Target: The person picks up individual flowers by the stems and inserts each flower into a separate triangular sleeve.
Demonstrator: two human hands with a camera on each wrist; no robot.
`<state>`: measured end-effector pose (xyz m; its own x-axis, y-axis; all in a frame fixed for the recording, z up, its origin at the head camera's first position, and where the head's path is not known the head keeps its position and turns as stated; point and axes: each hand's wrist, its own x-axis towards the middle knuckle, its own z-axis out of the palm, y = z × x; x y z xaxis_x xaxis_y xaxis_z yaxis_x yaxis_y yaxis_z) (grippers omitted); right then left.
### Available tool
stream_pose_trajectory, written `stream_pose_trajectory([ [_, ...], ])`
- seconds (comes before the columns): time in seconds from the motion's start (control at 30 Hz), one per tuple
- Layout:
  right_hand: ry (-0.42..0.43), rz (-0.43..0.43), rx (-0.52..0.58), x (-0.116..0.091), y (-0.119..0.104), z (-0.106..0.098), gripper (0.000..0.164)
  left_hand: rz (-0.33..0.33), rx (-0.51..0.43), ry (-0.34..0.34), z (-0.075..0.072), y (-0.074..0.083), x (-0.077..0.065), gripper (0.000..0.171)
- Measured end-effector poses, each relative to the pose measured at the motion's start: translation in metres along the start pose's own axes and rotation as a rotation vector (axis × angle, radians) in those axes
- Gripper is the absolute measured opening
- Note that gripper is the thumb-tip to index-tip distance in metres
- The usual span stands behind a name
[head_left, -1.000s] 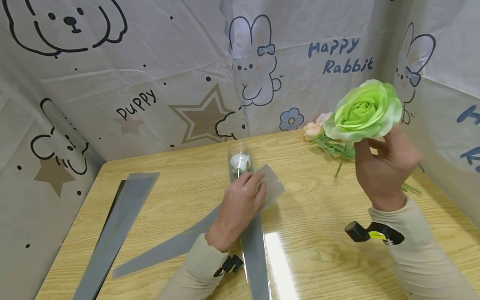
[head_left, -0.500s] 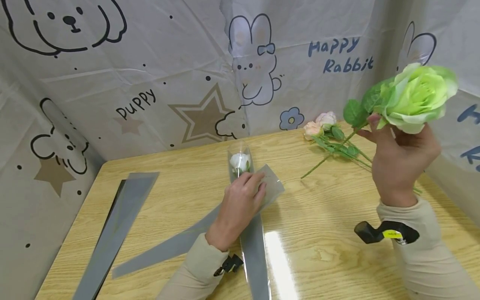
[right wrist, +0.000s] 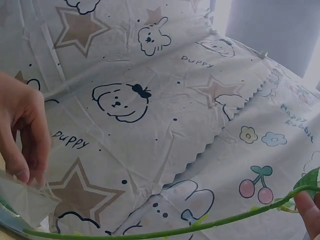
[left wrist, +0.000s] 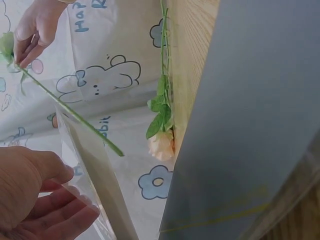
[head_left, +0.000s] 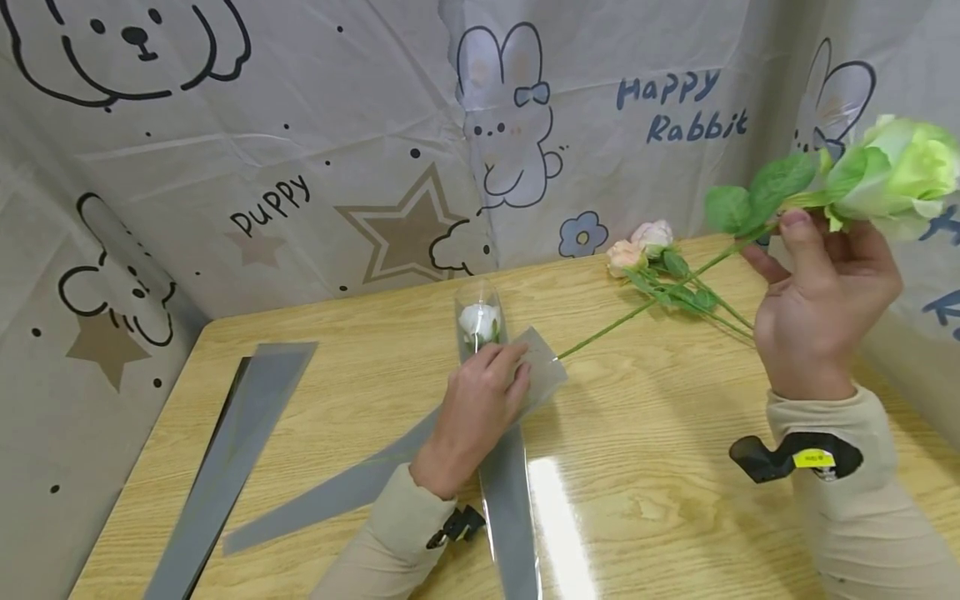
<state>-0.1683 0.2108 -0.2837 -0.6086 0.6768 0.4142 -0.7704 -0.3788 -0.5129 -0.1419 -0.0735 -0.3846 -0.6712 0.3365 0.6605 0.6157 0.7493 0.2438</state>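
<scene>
My left hand point(head_left: 476, 417) holds a grey-and-clear flower sleeve point(head_left: 337, 492) near its wide mouth, thumb and fingers at the clear film in the left wrist view. Beneath it lies another sleeve point(head_left: 510, 517) with a white rose point(head_left: 480, 323) inside its clear top. At the right, my right hand point(head_left: 828, 312) pinches an artificial green rose point(head_left: 900, 175) just under the bloom. Its long stem point(left wrist: 75, 115) slopes down to the left, and in the head view the lower end meets the edge of the held sleeve's mouth.
More grey sleeves point(head_left: 232, 467) lie stacked at the table's left. Pink and peach roses point(head_left: 637, 246) with green stems lie at the back right. A printed cloth point(head_left: 360, 150) encloses the wooden table point(head_left: 637, 508) at the back and sides.
My right hand has moved right and turned the green rose, so the bloom now points right. Its stem has swung into view, its end reaching the sleeve's mouth. The left hand stays put.
</scene>
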Motion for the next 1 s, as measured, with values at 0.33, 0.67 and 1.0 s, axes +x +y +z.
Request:
stream_pose_trajectory([
  [0.33, 0.104, 0.085, 0.087, 0.011, -0.009, 0.001, 0.026, -0.009, 0.0, -0.01, 0.002, 0.0, 0.0, 0.016],
  [0.67, 0.134, 0.082, 0.125, 0.012, -0.015, 0.002, 0.024, 0.008, 0.01, -0.003, 0.003, -0.001, 0.0, 0.015],
  [1.0, 0.086, 0.131, 0.094, 0.006, -0.003, -0.001, 0.019, 0.015, 0.012, -0.002, 0.0, 0.001, 0.0, 0.015],
])
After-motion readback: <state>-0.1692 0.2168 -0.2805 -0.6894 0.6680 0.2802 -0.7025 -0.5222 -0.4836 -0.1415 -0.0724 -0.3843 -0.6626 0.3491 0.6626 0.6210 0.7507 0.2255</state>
